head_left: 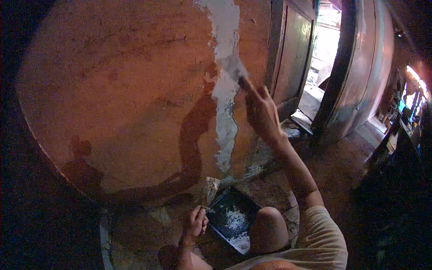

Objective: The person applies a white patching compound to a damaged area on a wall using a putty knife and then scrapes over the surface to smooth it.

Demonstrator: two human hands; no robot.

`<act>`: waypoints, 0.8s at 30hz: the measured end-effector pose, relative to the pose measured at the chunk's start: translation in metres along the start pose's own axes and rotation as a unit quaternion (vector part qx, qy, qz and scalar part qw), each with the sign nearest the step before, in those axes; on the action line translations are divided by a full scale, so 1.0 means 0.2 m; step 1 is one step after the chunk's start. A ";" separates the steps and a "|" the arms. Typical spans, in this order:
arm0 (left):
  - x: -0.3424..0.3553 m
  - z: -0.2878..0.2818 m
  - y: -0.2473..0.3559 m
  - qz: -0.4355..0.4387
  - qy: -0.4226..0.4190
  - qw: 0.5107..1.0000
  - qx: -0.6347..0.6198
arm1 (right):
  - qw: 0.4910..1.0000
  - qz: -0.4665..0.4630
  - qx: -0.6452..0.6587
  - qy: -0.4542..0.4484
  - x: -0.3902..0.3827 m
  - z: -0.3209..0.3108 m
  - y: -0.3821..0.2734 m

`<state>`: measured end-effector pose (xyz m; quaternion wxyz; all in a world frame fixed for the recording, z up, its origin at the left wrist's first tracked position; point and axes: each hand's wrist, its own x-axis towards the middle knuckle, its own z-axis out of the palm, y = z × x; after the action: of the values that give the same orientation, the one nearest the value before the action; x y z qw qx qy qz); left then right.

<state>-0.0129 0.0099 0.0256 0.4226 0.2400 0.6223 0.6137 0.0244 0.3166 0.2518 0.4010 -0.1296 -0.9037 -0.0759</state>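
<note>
My right hand (263, 114) is raised to the orange-brown wall (135, 90), closed around the handle of a scraper (243, 83). Its blurred blade lies over a pale grey-white strip (226, 108) that runs down the wall with ragged edges. Lower down, my left hand (196, 221) is closed on a putty knife (212, 190), its wedge-shaped blade pointing up and smeared with pale material. That hand is beside a black tray (249, 204) on the floor, which has white paste smeared across its bottom.
My bent knee (269, 227) is just right of the tray. A wooden door (292, 54) stands to the right of the strip, next to a bright doorway (326, 40). Farther right is a pale wall panel (364, 58). Shadows of me and my arm fall on the wall.
</note>
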 end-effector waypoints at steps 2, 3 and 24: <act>0.00 0.00 -0.03 -0.007 0.016 1.000 0.006 | 0.989 -0.074 -0.008 0.125 0.12 -0.18 -0.09; -0.01 0.00 -0.03 -0.010 0.016 1.000 0.006 | 0.957 -0.146 -0.016 0.249 0.18 -0.25 -0.15; 0.01 0.02 -0.03 -0.023 0.000 1.000 0.015 | 0.974 0.031 0.153 0.167 0.25 -0.17 -0.08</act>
<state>-0.0102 0.0127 0.0187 0.4330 0.2322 0.6369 0.5941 0.0117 0.3021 0.3120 0.5635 -0.0805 -0.8203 0.0554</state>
